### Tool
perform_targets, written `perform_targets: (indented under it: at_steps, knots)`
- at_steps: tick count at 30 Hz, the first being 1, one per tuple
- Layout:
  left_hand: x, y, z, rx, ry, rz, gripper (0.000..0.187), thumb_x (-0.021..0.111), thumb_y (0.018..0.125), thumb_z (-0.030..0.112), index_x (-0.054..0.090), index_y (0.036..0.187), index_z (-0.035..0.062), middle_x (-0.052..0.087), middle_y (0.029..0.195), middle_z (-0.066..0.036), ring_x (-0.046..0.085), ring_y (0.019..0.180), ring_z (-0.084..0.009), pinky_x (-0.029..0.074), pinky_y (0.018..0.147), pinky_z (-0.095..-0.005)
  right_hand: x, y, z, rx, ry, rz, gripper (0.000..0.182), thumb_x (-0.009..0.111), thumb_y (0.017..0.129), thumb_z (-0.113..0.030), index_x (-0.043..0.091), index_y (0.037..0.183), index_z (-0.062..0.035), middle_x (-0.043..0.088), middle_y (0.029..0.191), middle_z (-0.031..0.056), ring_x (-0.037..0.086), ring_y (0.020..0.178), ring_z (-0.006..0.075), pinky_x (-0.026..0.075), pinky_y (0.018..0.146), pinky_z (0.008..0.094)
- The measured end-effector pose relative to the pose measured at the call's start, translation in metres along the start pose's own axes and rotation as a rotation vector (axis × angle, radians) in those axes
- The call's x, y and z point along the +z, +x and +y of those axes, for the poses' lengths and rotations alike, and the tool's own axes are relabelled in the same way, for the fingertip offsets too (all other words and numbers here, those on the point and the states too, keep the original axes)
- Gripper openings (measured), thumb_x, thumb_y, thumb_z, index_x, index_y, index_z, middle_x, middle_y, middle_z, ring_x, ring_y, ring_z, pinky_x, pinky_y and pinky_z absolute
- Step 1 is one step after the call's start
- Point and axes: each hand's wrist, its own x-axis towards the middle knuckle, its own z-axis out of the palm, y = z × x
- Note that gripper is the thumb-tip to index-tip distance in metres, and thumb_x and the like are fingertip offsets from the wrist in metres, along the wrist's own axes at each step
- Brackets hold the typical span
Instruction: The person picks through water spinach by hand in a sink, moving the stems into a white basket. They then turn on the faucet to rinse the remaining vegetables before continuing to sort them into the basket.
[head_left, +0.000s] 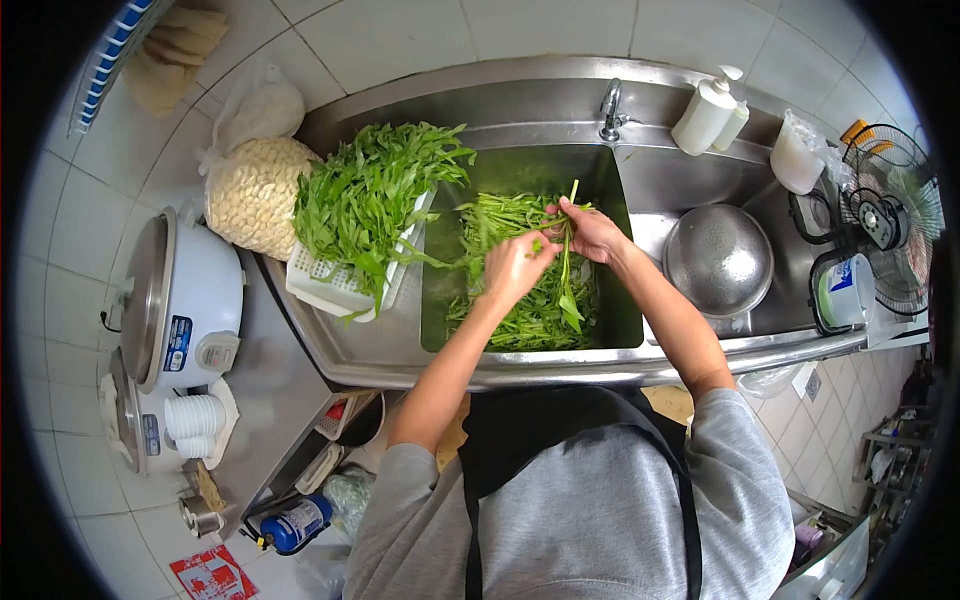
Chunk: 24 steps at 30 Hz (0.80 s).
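My right hand [592, 231] is closed on a stalk of leafy greens that looks like water spinach [568, 290], its cut end pointing up and its leaves hanging down. Close beside it, my left hand [518, 264] is pinched on a bit of the same greens; the fingertips are partly hidden. Both hands are above the left sink basin [433, 300], where many loose stalks [525, 325] lie. Left of the basin, a white plastic basket [335, 287] is heaped with leafy water spinach [370, 190].
A faucet [611, 108] rises behind the basin. An upturned metal colander [718, 260] sits on the right, below pump bottles [706, 115] and near a fan [885, 215]. A bag of pale peeled pieces [258, 195] and a rice cooker [195, 300] stand at left.
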Motion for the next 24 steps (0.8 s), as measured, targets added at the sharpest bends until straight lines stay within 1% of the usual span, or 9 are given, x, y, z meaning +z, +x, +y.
perform_targets:
  at_steps: [4, 7, 9, 11, 14, 16, 20, 22, 24]
  knots:
    - [0.022, 0.002, -0.008, -0.020, -0.056, -0.016, 0.027, 0.067, 0.073, 0.039, 0.066, 0.083, 0.0136, 0.060, 0.059, -0.009, 0.059, 0.057, -0.0197, 0.046, 0.056, -0.0332, 0.007, 0.005, 0.005, -0.009, 0.022, 0.052, 0.038, 0.042, 0.093, -0.035, 0.051, 0.108, -0.0007, 0.056, 0.094, 0.0113, 0.057, 0.078, 0.0202, 0.054, 0.064, 0.0377]
    - [0.030, 0.011, -0.026, 0.001, -0.477, -0.077, 0.018, 0.068, 0.076, 0.020, 0.064, 0.080, 0.0036, 0.061, 0.066, -0.003, 0.053, 0.062, -0.0081, 0.043, 0.061, -0.0259, 0.011, 0.003, 0.006, -0.021, -0.016, 0.065, 0.040, 0.041, 0.093, -0.037, 0.052, 0.108, -0.0018, 0.056, 0.093, 0.0113, 0.057, 0.078, 0.0194, 0.053, 0.063, 0.0357]
    - [0.032, 0.011, -0.032, -0.004, -0.596, -0.107, 0.017, 0.068, 0.076, 0.019, 0.064, 0.080, 0.0032, 0.061, 0.069, -0.002, 0.052, 0.063, -0.0080, 0.043, 0.060, -0.0257, 0.016, -0.002, 0.004, -0.036, -0.067, 0.086, 0.041, 0.041, 0.093, -0.039, 0.052, 0.108, -0.0025, 0.057, 0.090, 0.0110, 0.058, 0.077, 0.0190, 0.052, 0.064, 0.0353]
    - [0.014, 0.005, -0.020, -0.134, -0.674, -0.215, 0.017, 0.067, 0.077, 0.020, 0.064, 0.080, 0.0035, 0.059, 0.072, -0.001, 0.048, 0.061, -0.0076, 0.040, 0.057, -0.0264, 0.024, -0.011, 0.001, -0.123, -0.499, 0.228, 0.047, 0.044, 0.090, -0.045, 0.058, 0.103, -0.0021, 0.057, 0.078, 0.0078, 0.056, 0.066, 0.0160, 0.050, 0.056, 0.0305]
    - [0.008, 0.007, -0.018, -0.261, -0.650, -0.281, 0.017, 0.067, 0.076, 0.019, 0.062, 0.077, 0.0031, 0.054, 0.068, 0.000, 0.043, 0.060, -0.0069, 0.038, 0.055, -0.0259, 0.024, -0.008, 0.005, -0.166, -0.679, 0.301, 0.050, 0.047, 0.087, -0.049, 0.062, 0.099, -0.0031, 0.057, 0.071, 0.0053, 0.053, 0.056, 0.0135, 0.047, 0.052, 0.0267]
    - [0.012, 0.007, -0.018, -0.204, -0.619, -0.247, 0.017, 0.066, 0.076, 0.019, 0.060, 0.075, 0.0029, 0.052, 0.066, 0.000, 0.042, 0.059, -0.0065, 0.038, 0.055, -0.0253, 0.021, 0.002, 0.012, -0.215, -0.729, 0.346, 0.048, 0.048, 0.088, -0.047, 0.064, 0.094, -0.0015, 0.059, 0.067, 0.0066, 0.052, 0.051, 0.0145, 0.045, 0.049, 0.0293]
    - [0.020, 0.007, -0.017, -0.092, -0.536, -0.133, 0.014, 0.064, 0.074, 0.017, 0.059, 0.069, 0.0049, 0.049, 0.053, 0.001, 0.042, 0.052, -0.0060, 0.037, 0.051, -0.0257, 0.026, 0.005, 0.016, -0.415, -1.066, 0.519, 0.053, 0.052, 0.086, -0.043, 0.058, 0.070, 0.0070, 0.054, 0.053, 0.0152, 0.054, 0.050, 0.0220, 0.042, 0.050, 0.0378]
    - [0.022, 0.008, -0.019, -0.097, -0.542, -0.141, 0.013, 0.063, 0.074, 0.016, 0.058, 0.069, 0.0048, 0.049, 0.052, 0.001, 0.042, 0.051, -0.0061, 0.037, 0.050, -0.0258, 0.025, 0.009, 0.020, -0.492, -1.134, 0.550, 0.060, 0.054, 0.084, -0.045, 0.052, 0.057, 0.0081, 0.052, 0.053, 0.0234, 0.054, 0.052, 0.0351, 0.042, 0.054, 0.0433]
    - [0.025, 0.009, -0.025, -0.099, -0.548, -0.149, 0.013, 0.063, 0.074, 0.016, 0.058, 0.069, 0.0047, 0.049, 0.052, 0.002, 0.041, 0.051, -0.0062, 0.037, 0.050, -0.0259, 0.025, 0.008, 0.019, -0.479, -1.113, 0.502, 0.060, 0.055, 0.083, -0.046, 0.052, 0.058, 0.0079, 0.051, 0.053, 0.0232, 0.054, 0.051, 0.0346, 0.042, 0.054, 0.0433]
